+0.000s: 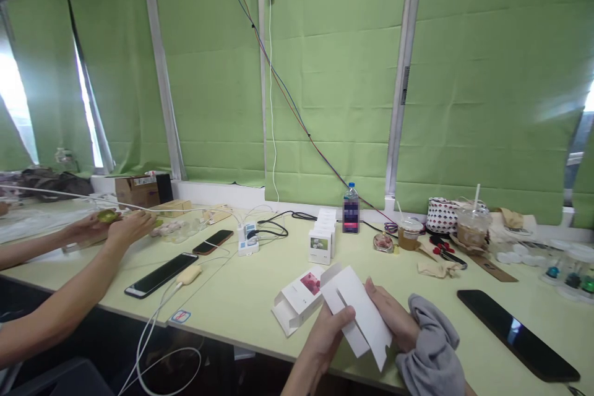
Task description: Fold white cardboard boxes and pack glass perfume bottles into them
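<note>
Above the tabletop's (pixel 241 309) front edge, right of its middle: white folding carton (pixel 364 300), tilted, with flaps open.
Left hand (pixel 325 331): closed in a pinch on the carton, thumb flat across the near panel, fingers mostly hidden behind.
Right hand (pixel 394 312): against the carton's right edge; fingers partly hidden, so how far closed I can't tell. A gray scrunchie (pixel 429 346) circles the wrist.
Carton's feel: probably light, thin card, stiff along its folds but easily creased; smooth, not very slippery. Best held lightly by the broad panels near a fold, sparing the loose flaps.
Box with the pink picture (pixel 301 297): lying open-ended just beside the carton's left, leaving tight elbow room.
Row of small boxes (pixel 320 247): upright beyond, toward the back edge, easily knocked.
Black phone (pixel 517 334): well apart, near the right front corner, so the wider swing is rightward.
</note>
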The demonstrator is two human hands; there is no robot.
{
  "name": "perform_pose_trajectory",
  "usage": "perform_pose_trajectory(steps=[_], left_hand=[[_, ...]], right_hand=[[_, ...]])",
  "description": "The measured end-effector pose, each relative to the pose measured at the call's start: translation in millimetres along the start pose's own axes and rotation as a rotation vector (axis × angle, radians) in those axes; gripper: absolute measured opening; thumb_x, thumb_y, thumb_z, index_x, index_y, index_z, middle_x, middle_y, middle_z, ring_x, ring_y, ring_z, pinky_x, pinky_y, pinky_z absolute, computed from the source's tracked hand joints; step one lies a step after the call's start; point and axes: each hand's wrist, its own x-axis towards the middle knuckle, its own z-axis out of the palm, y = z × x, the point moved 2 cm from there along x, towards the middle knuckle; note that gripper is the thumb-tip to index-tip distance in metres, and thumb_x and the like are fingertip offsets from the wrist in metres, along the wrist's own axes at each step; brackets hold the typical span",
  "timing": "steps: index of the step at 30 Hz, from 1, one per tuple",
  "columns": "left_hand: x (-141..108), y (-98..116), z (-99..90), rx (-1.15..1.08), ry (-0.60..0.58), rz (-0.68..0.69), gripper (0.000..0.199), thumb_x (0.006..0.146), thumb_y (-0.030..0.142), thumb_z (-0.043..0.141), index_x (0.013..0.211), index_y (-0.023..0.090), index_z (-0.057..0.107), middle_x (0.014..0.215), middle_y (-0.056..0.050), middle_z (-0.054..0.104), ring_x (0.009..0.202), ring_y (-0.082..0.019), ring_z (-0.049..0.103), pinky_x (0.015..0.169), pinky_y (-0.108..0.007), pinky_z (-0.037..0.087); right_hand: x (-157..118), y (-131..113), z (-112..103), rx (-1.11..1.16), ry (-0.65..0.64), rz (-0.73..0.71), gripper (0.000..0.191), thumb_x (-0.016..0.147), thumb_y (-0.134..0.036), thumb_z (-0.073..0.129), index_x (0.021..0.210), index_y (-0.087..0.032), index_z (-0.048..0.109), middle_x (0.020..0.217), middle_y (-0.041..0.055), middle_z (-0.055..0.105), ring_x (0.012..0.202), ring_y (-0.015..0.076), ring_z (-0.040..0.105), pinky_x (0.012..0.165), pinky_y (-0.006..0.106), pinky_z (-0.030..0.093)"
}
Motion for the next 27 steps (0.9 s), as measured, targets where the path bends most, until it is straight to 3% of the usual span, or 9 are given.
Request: perform_pose_trajectory(steps=[4,9,14,18,23,27], left_hand=[[-0.1,-1.1,0.8,-0.003,-0.030,0.022,0.085,0.054,0.040,0.086,0.128,0.016,0.053,0.113,-0.016,0.067,0.111,-0.036,0.058,0.100,-0.047,0.039],[-1.0,-1.9,1.1,0.060,0.024,0.046,0.088,0.052,0.037,0.087,0.129,0.015,0.052,0.112,-0.015,0.068,0.110,-0.035,0.058,0.097,-0.045,0.043],[-2.2,0.6,1.2,0.113,0.030,0.087,0.095,0.051,0.032,0.088,0.135,0.020,0.044,0.116,-0.012,0.066,0.111,-0.032,0.057,0.095,-0.042,0.044],[-3.1,3.2,4.8,0.176,-0.021,0.104,0.096,0.050,0.032,0.088,0.134,0.021,0.044,0.115,-0.011,0.065,0.109,-0.033,0.057,0.093,-0.043,0.045],[-2.9,7.5,9.1,0.149,0.132,0.207,0.108,0.049,0.034,0.088,0.140,0.024,0.030,0.106,-0.009,0.066,0.099,-0.031,0.062,0.085,-0.041,0.049],[-1.2,16.5,4.8,0.020,0.259,0.284,0.109,0.059,0.038,0.083,0.145,0.034,0.017,0.105,-0.005,0.065,0.101,-0.028,0.063,0.086,-0.039,0.050]], right_hand=[[0.8,4.5,0.2,0.080,0.002,0.069,0.059,0.087,-0.068,0.030,0.097,-0.025,0.069,0.100,0.0089,0.068,0.099,0.0289,0.063,0.089,0.043,0.050],[-1.0,-1.1,2.0,-0.013,-0.096,-0.015,0.055,0.087,-0.066,0.030,0.097,-0.030,0.070,0.105,0.0073,0.069,0.111,0.0316,0.056,0.099,0.045,0.043],[-4.6,-13.4,6.6,-0.021,-0.181,-0.123,0.048,0.092,-0.054,0.029,0.113,-0.031,0.067,0.116,0.0035,0.067,0.113,0.0307,0.056,0.102,0.042,0.041],[-3.5,-17.9,8.0,-0.054,-0.151,-0.174,0.051,0.092,-0.050,0.030,0.128,-0.028,0.058,0.124,0.0032,0.063,0.119,0.0306,0.053,0.102,0.038,0.042],[4.1,-5.7,6.0,-0.136,-0.043,-0.183,0.061,0.088,-0.056,0.031,0.136,-0.024,0.050,0.124,0.0109,0.061,0.119,0.0363,0.051,0.104,0.045,0.038],[4.0,-2.0,7.0,-0.196,-0.061,-0.339,0.070,0.085,-0.068,0.027,0.140,-0.027,0.043,0.129,0.0118,0.053,0.122,0.0360,0.046,0.100,0.044,0.040]])
